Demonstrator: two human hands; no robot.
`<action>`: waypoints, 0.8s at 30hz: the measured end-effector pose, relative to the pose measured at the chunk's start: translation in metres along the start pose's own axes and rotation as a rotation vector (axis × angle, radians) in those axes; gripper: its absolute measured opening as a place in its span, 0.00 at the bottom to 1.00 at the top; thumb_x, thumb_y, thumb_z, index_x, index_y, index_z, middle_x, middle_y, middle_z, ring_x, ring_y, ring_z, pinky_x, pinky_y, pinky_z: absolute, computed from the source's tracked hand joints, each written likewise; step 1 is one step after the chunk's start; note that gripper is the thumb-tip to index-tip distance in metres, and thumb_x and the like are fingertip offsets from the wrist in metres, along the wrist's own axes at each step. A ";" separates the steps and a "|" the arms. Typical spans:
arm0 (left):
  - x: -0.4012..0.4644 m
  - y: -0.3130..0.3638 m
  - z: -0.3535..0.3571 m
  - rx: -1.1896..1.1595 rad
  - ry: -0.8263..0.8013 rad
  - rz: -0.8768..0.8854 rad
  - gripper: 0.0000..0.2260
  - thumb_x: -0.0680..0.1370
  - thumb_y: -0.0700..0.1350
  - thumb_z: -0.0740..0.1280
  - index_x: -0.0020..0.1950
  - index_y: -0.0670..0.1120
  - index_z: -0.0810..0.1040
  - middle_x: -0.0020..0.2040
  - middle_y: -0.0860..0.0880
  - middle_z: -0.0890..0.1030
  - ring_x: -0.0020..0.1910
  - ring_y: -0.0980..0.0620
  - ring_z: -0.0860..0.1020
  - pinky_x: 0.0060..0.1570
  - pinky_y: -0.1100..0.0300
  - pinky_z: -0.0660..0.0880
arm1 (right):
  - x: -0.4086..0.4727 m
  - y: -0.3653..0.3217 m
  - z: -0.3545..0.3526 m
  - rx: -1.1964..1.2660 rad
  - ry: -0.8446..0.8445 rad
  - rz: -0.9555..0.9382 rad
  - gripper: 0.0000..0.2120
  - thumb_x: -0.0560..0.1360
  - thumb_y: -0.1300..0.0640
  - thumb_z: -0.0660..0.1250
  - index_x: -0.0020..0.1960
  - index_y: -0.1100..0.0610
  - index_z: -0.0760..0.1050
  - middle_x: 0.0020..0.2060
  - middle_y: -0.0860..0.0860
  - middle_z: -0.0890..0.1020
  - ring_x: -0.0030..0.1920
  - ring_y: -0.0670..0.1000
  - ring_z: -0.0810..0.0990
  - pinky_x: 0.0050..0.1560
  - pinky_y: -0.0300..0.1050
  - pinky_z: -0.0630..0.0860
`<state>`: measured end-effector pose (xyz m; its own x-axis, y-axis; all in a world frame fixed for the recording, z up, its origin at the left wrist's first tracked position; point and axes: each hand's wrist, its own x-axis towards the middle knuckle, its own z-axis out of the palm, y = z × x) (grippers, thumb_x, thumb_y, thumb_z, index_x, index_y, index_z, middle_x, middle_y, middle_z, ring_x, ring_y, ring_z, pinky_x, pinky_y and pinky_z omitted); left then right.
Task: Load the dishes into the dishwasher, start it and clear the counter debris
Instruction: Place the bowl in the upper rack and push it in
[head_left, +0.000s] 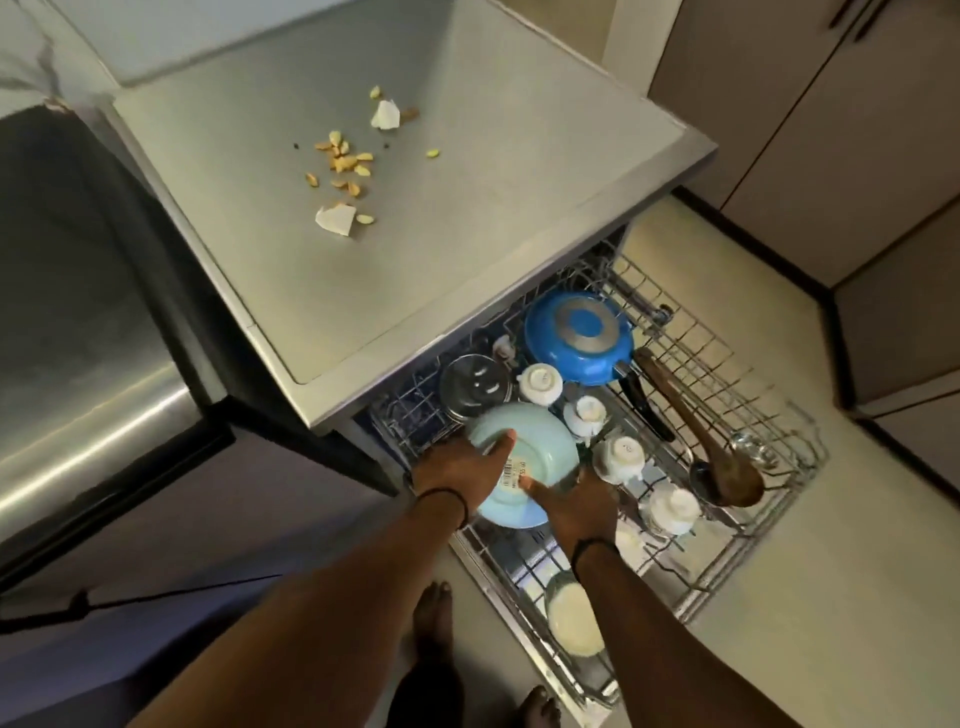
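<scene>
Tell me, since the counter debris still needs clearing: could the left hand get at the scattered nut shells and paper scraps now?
Probably not yet. The left hand and right hand both hold the pale blue bowl over the wire dishwasher rack. The scattered nut shells and paper scraps lie unobstructed on the grey counter.

A pale mint-green bowl (524, 457) carries a white barcode sticker (514, 472) with orange edging. The pan (579, 335) is bright blue with a grey disc on its base. Small cups (540, 383) are white. The spoon (701, 431) is dark brown wood. The bench (415, 218) is plain matte grey, scattered with yellow-tan scraps (343, 163) and white shell pieces (336, 218).
</scene>
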<state>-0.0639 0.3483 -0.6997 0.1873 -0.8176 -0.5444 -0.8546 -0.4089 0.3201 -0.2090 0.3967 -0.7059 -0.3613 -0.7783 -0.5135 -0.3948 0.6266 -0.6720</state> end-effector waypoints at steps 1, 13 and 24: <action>0.007 0.000 0.003 0.041 -0.026 -0.009 0.37 0.73 0.74 0.51 0.63 0.47 0.77 0.62 0.43 0.79 0.61 0.43 0.77 0.58 0.54 0.72 | 0.004 0.002 0.007 -0.005 -0.009 0.032 0.36 0.63 0.46 0.79 0.65 0.60 0.73 0.59 0.57 0.80 0.59 0.57 0.78 0.55 0.46 0.73; 0.049 -0.003 0.019 0.305 -0.026 -0.061 0.41 0.73 0.75 0.45 0.62 0.45 0.77 0.62 0.41 0.78 0.60 0.42 0.76 0.59 0.52 0.68 | 0.009 0.009 0.051 -0.088 -0.094 0.198 0.29 0.67 0.46 0.76 0.60 0.58 0.68 0.57 0.55 0.80 0.58 0.57 0.77 0.51 0.43 0.71; 0.062 0.002 0.033 0.398 0.000 0.008 0.42 0.70 0.77 0.47 0.59 0.45 0.79 0.59 0.41 0.80 0.58 0.41 0.77 0.59 0.49 0.70 | 0.026 0.016 0.064 -0.242 -0.167 0.172 0.24 0.73 0.38 0.67 0.57 0.56 0.75 0.53 0.52 0.81 0.53 0.52 0.80 0.47 0.40 0.72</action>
<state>-0.0693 0.3100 -0.7584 0.1798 -0.8200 -0.5433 -0.9770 -0.2134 -0.0012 -0.1708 0.3840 -0.7647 -0.3048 -0.6440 -0.7017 -0.5366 0.7248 -0.4320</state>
